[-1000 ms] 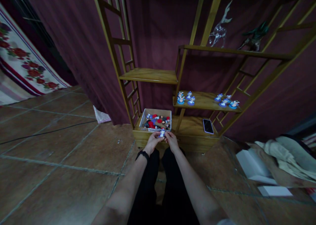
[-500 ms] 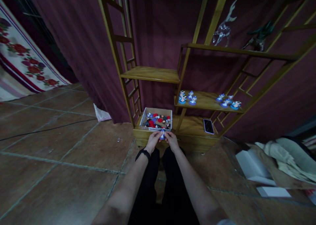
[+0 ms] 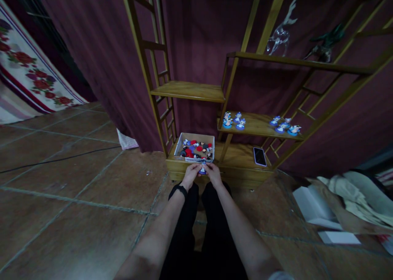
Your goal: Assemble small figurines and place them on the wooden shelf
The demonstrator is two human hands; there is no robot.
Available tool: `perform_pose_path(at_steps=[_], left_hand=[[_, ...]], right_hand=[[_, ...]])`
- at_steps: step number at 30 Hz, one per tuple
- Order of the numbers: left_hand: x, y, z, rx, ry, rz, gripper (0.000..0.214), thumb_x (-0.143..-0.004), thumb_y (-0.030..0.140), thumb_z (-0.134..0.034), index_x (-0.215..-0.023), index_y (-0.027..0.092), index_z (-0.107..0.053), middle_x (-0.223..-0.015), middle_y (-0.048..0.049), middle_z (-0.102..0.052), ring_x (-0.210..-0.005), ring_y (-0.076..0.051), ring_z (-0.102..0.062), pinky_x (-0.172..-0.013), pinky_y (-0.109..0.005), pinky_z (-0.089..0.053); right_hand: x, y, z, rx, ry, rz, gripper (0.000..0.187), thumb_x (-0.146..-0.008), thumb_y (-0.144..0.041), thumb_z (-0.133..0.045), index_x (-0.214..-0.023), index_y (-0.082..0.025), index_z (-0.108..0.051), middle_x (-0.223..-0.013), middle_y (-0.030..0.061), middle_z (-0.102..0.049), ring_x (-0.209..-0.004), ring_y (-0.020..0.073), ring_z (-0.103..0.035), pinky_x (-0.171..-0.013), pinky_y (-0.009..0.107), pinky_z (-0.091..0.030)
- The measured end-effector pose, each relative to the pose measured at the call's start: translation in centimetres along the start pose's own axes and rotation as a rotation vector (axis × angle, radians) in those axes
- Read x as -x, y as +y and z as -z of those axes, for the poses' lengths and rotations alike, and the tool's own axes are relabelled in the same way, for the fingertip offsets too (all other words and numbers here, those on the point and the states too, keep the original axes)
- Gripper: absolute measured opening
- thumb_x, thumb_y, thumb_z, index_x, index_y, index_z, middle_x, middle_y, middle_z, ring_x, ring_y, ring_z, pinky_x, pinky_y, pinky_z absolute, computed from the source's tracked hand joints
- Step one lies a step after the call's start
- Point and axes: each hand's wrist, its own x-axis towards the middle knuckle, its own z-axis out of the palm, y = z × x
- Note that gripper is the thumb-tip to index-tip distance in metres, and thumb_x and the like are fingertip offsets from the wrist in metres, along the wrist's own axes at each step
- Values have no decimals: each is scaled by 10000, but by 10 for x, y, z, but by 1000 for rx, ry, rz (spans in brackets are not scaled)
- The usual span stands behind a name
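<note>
Between the fingertips of both hands is a small white-and-purple figurine on a purple base. My left hand, with a dark band on its wrist, grips it from the left. From the other side my right hand pinches it. Just beyond the hands, an open cardboard box contains several loose figurines and round bases in red, purple and black. Several similar figurines stand at the left of the middle shelf, and another group stands at its right end.
A phone lies on the lower shelf, right of the box. On the upper right shelf are a clear deer ornament and a dark green ornament. White boxes and cloth lie on the right. A cable crosses the floor on the left.
Both hands keep hold of the figurine in nearly the same place. The view has shifted very slightly; shelves and box look unchanged.
</note>
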Motion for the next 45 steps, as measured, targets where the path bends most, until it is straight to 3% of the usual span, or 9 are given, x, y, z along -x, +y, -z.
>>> perform_pose_path(at_steps=[5, 13, 18, 24, 45], left_hand=[[-2, -3, 1, 9, -2, -12, 232, -591, 339, -704, -692, 134, -661, -610, -26, -621, -524, -96, -531, -449, -177, -381], [-2, -3, 1, 28, 31, -2, 260, -612, 384, -682, -677, 137, -636, -601, -16, -605, -516, -96, -524, -454, -185, -399], [2, 2, -1, -17, 13, -1, 358, -608, 460, -673, -738, 127, -658, -651, -39, -627, -558, -109, -543, -464, -188, -403], [1, 2, -1, -114, 11, -20, 384, -556, 483, -697, -656, 114, -658, -592, -27, -612, -523, -94, -518, -448, -186, -378], [-6, -6, 4, -52, -8, -19, 322, -575, 412, -700, -671, 105, -677, -592, -45, -629, -496, -93, -509, -451, -198, -377]], right_hand=[[0, 0, 1, 3, 9, 4, 339, -589, -391, -637, -874, -211, -674, -619, -13, -613, -565, 133, -510, -511, 239, -393], [1, 2, 3, -34, 2, -69, 392, -633, -375, -605, -964, -171, -658, -439, -58, -483, -373, 74, -375, -392, 210, -298], [2, -2, 1, -25, 12, -64, 404, -654, -441, -597, -936, -157, -657, -444, -56, -471, -376, 70, -380, -384, 201, -293], [3, -2, 0, 64, -9, -10, 401, -678, -476, -566, -883, -144, -661, -441, -60, -444, -381, 65, -358, -388, 194, -276], [-4, 9, 6, 29, -55, -62, 408, -687, -408, -559, -988, -145, -640, -454, -63, -445, -380, 65, -349, -396, 199, -271]])
